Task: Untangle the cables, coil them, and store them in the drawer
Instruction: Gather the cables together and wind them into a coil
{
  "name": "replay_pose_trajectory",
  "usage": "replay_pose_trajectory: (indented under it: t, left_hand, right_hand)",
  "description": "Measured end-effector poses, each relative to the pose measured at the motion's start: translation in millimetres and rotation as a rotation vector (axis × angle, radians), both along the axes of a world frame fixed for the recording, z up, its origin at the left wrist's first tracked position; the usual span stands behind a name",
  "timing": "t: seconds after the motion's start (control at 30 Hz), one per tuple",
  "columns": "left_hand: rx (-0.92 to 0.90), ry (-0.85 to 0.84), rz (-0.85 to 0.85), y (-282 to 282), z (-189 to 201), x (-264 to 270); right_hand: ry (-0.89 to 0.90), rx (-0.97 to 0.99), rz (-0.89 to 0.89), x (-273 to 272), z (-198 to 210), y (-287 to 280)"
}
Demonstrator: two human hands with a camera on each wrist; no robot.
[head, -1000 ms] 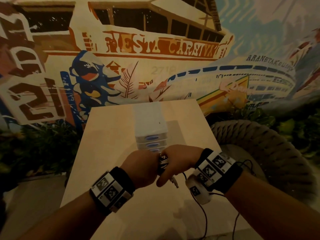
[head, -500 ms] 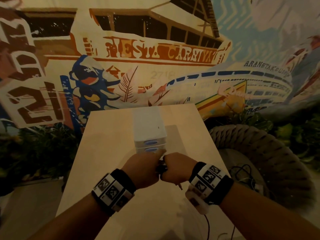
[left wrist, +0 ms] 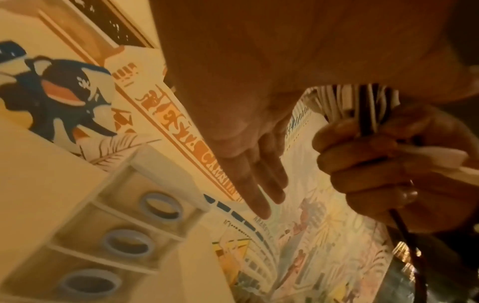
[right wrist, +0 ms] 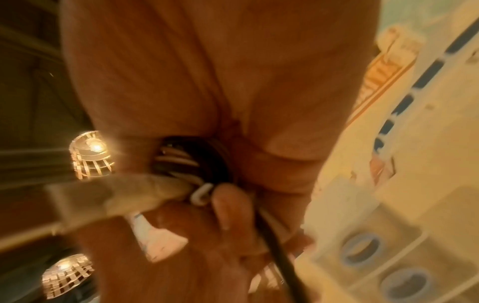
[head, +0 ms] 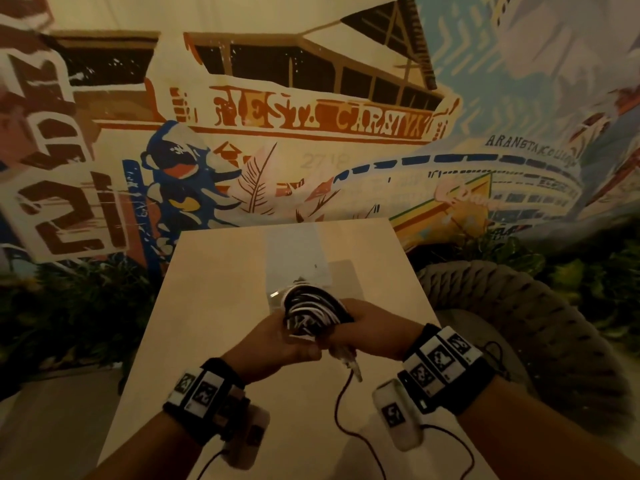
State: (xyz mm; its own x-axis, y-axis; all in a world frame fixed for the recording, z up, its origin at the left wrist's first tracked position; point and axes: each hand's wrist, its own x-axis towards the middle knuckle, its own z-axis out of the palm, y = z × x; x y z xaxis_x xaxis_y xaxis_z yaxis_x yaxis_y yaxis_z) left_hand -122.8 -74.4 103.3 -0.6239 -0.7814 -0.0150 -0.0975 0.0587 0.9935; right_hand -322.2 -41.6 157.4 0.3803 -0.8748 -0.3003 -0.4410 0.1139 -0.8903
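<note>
A coil of black and white cables [head: 311, 311] is held up between my two hands above the table. My right hand [head: 370, 327] grips its right side, fingers curled round the strands [left wrist: 362, 164]. My left hand [head: 277, 344] holds the left side with the thumb beneath it, while its fingers [left wrist: 256, 184] point straight out, touching nothing. A white plug [head: 348, 362] sticks out under the coil. A loose black cable [head: 341, 407] trails from it towards me. Just behind the coil stands the white drawer unit [head: 298, 254], whose three drawers with blue ring handles [left wrist: 116, 235] are all closed.
The drawer unit stands mid-table on a pale wooden table [head: 214, 306] against a painted mural wall [head: 311, 133]. A round woven rope seat [head: 519, 323] sits close to the table's right edge. Dark plants [head: 69, 306] fill the left side.
My hands turned from two closed fists pressed together to holding the coil up, so its loops now show above them. My left fingers have straightened.
</note>
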Motion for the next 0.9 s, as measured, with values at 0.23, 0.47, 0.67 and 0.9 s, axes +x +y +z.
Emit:
replay_pose_trajectory:
  t: [0.23, 0.47, 0.67, 0.9]
  left_hand:
    - [-0.075, 0.306, -0.051, 7, 38, -15]
    - [-0.237, 0.347, 0.089, 6, 50, -15]
    - [-0.281, 0.114, 0.128, -4, 49, -4]
    - [-0.780, -0.703, -0.121, -10, 52, 4]
  right_hand:
    - [-0.285, 0.173, 0.048, 14, 2, 3]
    - [-0.163, 0.113, 0.182, 1, 9, 6]
    - [-0.171, 0.260, 0.072, -10, -15, 1]
    - [-0.137, 0.396, -0.107, -22, -28, -5]
